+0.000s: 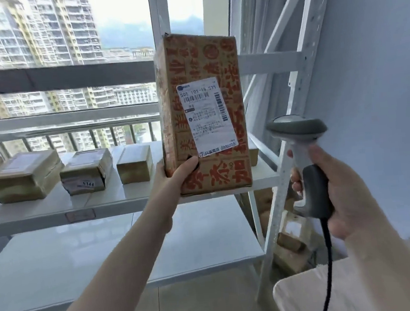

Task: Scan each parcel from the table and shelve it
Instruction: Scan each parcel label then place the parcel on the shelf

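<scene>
My left hand (176, 174) grips the lower left corner of a tall brown cardboard parcel (191, 64) with red print, held upright in front of the shelf. Its white shipping label (206, 116) with barcodes faces me. To the right of the parcel, my right hand (335, 188) holds a grey handheld barcode scanner (298, 132) by its handle. The scanner's head sits level with the parcel's lower half, a short gap away. Its black cable (327, 263) hangs down.
A white metal shelf unit (43, 214) stands before a window. Three taped parcels (24, 174) (86, 170) (135, 166) lie on its middle board, and the board below (108, 258) is bare. More parcels (291, 242) lie behind the right post. A light table corner (310, 295) is at bottom right.
</scene>
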Demonstrator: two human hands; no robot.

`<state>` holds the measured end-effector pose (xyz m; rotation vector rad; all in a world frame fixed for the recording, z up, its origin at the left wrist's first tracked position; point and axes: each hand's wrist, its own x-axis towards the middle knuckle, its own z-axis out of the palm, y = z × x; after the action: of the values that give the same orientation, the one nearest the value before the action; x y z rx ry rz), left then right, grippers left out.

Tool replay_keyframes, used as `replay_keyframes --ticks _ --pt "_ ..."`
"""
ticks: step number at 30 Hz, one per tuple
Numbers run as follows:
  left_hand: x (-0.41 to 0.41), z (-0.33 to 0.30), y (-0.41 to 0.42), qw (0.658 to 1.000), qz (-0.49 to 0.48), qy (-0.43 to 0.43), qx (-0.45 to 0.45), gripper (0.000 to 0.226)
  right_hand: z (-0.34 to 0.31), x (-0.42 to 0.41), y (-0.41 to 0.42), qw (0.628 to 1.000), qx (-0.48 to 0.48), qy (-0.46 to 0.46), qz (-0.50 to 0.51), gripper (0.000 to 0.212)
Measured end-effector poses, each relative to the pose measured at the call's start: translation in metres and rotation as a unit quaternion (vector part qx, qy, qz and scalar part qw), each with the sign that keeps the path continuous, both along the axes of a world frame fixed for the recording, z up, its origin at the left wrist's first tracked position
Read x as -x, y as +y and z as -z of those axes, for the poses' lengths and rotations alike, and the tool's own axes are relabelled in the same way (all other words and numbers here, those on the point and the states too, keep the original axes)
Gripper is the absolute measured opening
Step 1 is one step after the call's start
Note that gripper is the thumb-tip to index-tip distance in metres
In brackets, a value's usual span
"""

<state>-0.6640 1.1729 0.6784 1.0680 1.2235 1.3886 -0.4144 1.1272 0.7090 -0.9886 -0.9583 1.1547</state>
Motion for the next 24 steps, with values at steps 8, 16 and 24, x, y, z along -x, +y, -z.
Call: replay_keyframes --ticks 8,16,24 --pt "0.018 -0.070 0.064 0.994 0.065 0.041 -0.079 0.098 -0.037 0.015 0.038 0.997 -0.063 0.029 0.017 0.061" --pt "0.008 -0.131 0.103 0.992 0.080 0.063 -0.070 0.067 -0.067 0.016 0.062 0.995 -0.095 0.030 -0.003 0.059" --pt "0.003 -0.200 0.142 0.993 0.069 0.083 -0.048 0.035 -0.079 0.007 0.085 0.992 -0.121 0.021 -0.012 0.073"
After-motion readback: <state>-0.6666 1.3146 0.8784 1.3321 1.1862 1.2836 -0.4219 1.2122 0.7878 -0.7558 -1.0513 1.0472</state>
